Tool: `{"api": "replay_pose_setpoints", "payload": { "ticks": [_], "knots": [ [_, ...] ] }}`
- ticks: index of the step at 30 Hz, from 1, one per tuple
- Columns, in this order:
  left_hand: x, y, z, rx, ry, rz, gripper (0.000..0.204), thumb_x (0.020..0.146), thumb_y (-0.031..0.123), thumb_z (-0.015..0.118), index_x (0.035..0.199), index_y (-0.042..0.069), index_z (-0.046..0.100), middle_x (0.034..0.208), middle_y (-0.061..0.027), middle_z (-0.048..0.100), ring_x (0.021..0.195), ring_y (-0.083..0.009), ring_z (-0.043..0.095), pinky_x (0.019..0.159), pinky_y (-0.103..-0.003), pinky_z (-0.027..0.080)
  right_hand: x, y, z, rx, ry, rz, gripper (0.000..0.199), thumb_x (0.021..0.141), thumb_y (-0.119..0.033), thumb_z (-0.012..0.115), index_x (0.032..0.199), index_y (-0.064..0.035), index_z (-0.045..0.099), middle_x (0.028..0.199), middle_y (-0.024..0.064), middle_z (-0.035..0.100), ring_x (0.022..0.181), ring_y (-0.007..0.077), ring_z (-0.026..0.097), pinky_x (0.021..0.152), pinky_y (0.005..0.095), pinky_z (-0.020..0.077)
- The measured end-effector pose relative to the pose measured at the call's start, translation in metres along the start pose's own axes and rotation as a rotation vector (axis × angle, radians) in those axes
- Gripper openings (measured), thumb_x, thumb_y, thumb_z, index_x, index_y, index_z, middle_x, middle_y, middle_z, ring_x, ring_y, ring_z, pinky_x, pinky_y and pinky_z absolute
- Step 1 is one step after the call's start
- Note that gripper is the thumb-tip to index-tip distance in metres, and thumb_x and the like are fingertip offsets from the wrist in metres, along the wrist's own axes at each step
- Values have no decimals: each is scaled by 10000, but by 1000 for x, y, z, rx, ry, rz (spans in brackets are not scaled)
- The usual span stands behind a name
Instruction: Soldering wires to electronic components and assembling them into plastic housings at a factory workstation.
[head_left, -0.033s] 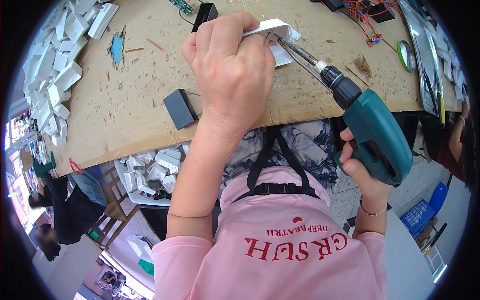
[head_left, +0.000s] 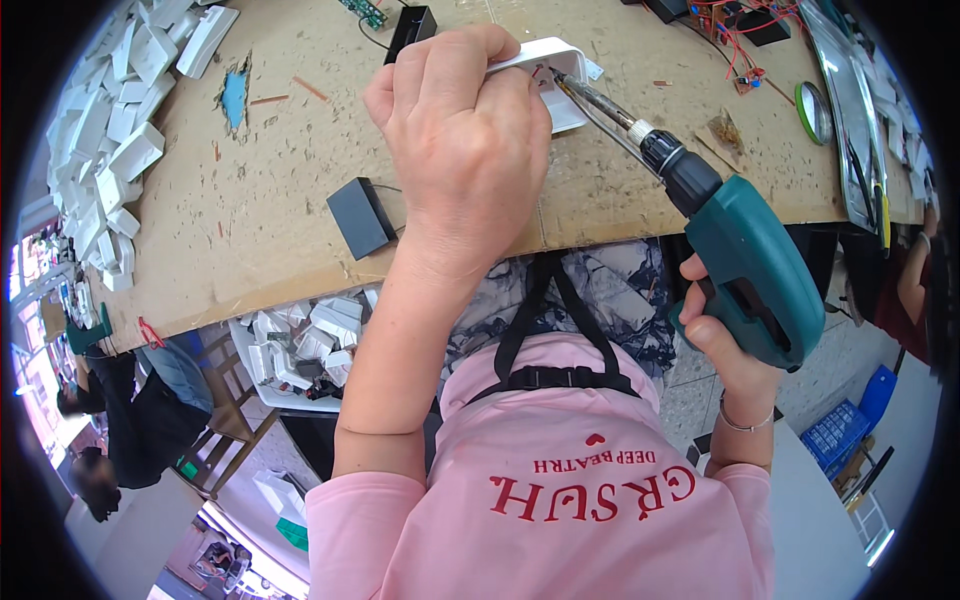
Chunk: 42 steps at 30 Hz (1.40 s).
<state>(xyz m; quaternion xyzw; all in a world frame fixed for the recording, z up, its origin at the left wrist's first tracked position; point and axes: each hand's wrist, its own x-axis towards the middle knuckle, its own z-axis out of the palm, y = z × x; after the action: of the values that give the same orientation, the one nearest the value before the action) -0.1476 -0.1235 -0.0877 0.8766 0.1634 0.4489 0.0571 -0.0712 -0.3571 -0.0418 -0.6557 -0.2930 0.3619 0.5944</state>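
My left hand (head_left: pixel 465 140) is closed round a white plastic case (head_left: pixel 548 48), its open side facing right over the wooden bench. The back of the hand hides much of the case. My right hand (head_left: pixel 727 352) grips a green pistol-shaped soldering gun (head_left: pixel 762 255), fingers at its trigger. The gun's metal tip, with a thin feed tube alongside, reaches into the case near a small red wire. Whether it touches the wire, I cannot tell. On the bench near my left wrist sits a black box (head_left: pixel 361 218) with a thin cable.
White plastic cases (head_left: pixel 135 155) lie heaped at the left, and a bin (head_left: pixel 290 402) below the bench edge holds more. Behind the left hand are a black open box (head_left: pixel 411 28) and a green circuit board (head_left: pixel 364 12). Red wires (head_left: pixel 735 40) and a tape roll (head_left: pixel 812 112) lie right.
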Motion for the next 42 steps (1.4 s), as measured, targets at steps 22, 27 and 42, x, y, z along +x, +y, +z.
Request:
{"api": "replay_pose_setpoints", "payload": {
  "ticks": [22, 27, 42],
  "knots": [
    [3, 2, -2, 45, -2, -4, 64, 618, 32, 674, 674, 42, 644, 858, -12, 588, 779, -188, 529, 728, -311, 365, 6, 12, -1, -179, 135, -75, 470, 637, -27, 798, 1044, 65, 583, 820, 67, 630, 698, 97, 600, 636, 216, 507],
    [2, 2, -2, 51, 5, -12, 63, 619, 34, 674, 674, 46, 645, 858, -10, 588, 782, -188, 529, 730, -308, 362, 5, 13, -4, -269, 101, -84, 527, 631, -40, 805, 1082, 75, 559, 818, 64, 630, 695, 97, 602, 637, 215, 505],
    [2, 2, -2, 50, 12, -12, 53, 621, 39, 665, 668, 51, 644, 862, -5, 584, 783, -180, 529, 736, -307, 353, 5, 11, 10, -152, 118, -140, 496, 670, -11, 766, 1090, 99, 526, 744, 76, 626, 663, 123, 612, 600, 233, 501]
  ]
}}
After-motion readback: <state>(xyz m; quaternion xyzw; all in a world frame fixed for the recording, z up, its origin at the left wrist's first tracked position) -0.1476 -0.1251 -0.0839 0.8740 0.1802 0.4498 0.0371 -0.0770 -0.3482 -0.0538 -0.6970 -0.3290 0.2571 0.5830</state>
